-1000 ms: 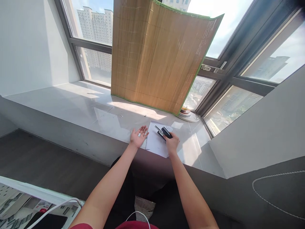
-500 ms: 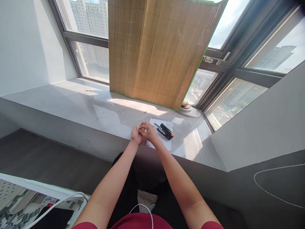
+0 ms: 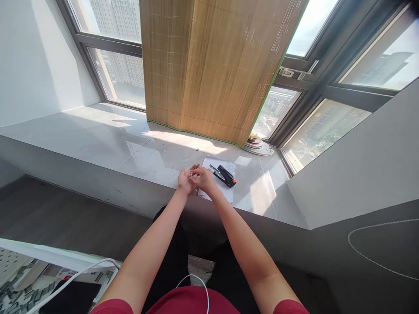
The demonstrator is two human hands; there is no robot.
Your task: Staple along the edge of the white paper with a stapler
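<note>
My left hand (image 3: 185, 183) is turned palm up just above the front edge of the sill, its fingers loosely extended. Over that palm, my right hand (image 3: 203, 179) has its thumb and fingertips pinched together. A tiny pale glint shows between the two hands, too small to name. Just right of my right hand lies a black stapler (image 3: 225, 178) with an orange tip, its top swung apart from its base. Under it is a white sheet of paper (image 3: 209, 196) with writing near its upper right, partly covered by my right hand.
The tiled window sill (image 3: 144, 157) carries a stack of plates (image 3: 257, 146) in the right corner. A bamboo blind (image 3: 212, 69) hangs over the window behind. White cable (image 3: 78, 277) runs at lower left, and a beaded cord (image 3: 366, 259) hangs at right.
The view has tipped slightly, so the sill and its things appear a little higher and further left. My right fingertips have shifted slightly over my left palm. The stapler stays on the paper.
</note>
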